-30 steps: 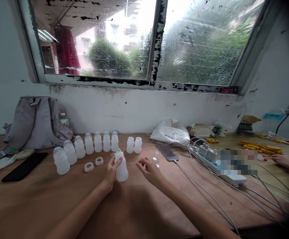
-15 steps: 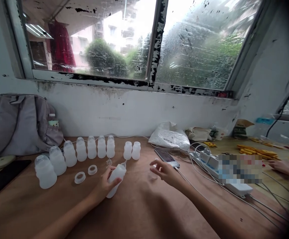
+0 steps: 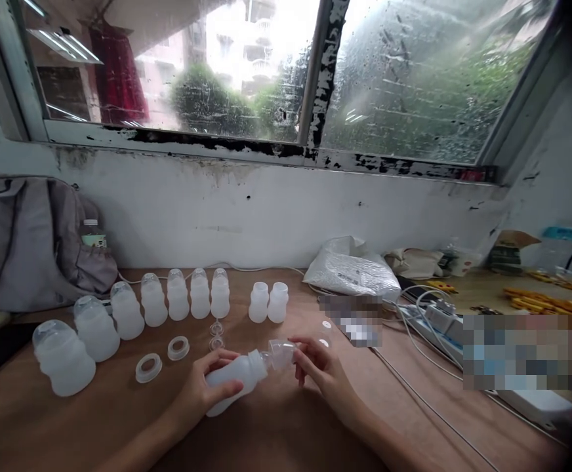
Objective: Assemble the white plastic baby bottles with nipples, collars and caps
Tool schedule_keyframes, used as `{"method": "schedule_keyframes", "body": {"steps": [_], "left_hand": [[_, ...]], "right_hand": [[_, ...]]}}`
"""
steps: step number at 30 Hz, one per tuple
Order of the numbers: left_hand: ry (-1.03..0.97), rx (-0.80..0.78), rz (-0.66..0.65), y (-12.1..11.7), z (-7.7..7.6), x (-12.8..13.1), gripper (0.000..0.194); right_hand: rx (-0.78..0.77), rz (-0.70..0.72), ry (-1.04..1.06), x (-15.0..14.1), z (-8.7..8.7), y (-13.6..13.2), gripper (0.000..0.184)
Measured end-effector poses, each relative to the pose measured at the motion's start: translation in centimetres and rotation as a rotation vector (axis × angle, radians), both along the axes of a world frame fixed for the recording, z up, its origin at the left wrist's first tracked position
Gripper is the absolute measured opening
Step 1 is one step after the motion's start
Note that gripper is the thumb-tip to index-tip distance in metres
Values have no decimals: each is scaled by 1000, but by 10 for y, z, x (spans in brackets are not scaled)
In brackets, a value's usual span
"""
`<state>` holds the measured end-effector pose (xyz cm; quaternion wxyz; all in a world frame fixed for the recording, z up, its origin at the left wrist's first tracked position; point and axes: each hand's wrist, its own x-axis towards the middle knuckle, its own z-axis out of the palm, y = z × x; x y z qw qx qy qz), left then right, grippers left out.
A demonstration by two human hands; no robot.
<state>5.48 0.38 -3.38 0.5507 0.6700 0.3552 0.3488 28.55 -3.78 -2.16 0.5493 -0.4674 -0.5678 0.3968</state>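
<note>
My left hand (image 3: 217, 383) is wrapped round a frosted white baby bottle (image 3: 239, 380), tilted with its top to the right. A clear nipple (image 3: 265, 358) sits at the bottle's top. Between the fingers of my right hand (image 3: 318, 367) is a clear bottle cap (image 3: 282, 354), its open end facing the nipple and partly over its tip. Two collar rings (image 3: 149, 368) lie on the table left of my left hand. Two clear nipples (image 3: 216, 334) stand just beyond it. Small round clear pieces with white centres (image 3: 326, 325) lie beyond my right hand.
Several capped bottles (image 3: 154, 300) stand in a curved row at the left and back. Two uncapped bottles (image 3: 278, 303) are at the back middle. A phone, cables and a power strip (image 3: 536, 401) occupy the right, a silver bag (image 3: 352, 269) the back, a grey backpack (image 3: 30, 242) the left.
My right hand has picked up the clear cap from the table and brought it left to the nipple. The bottle in my left hand has tipped further to the right. The view has shifted.
</note>
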Motion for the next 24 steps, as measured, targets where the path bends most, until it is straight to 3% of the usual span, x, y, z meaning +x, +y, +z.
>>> {"method": "schedule_keyframes", "body": {"steps": [14, 24], "left_hand": [[155, 169, -17, -7, 12, 1, 37], [142, 90, -23, 0, 6, 1, 41]], "right_hand": [[-377, -106, -6, -16, -1, -7, 46], [-306, -64, -261, -13, -11, -6, 52]]}}
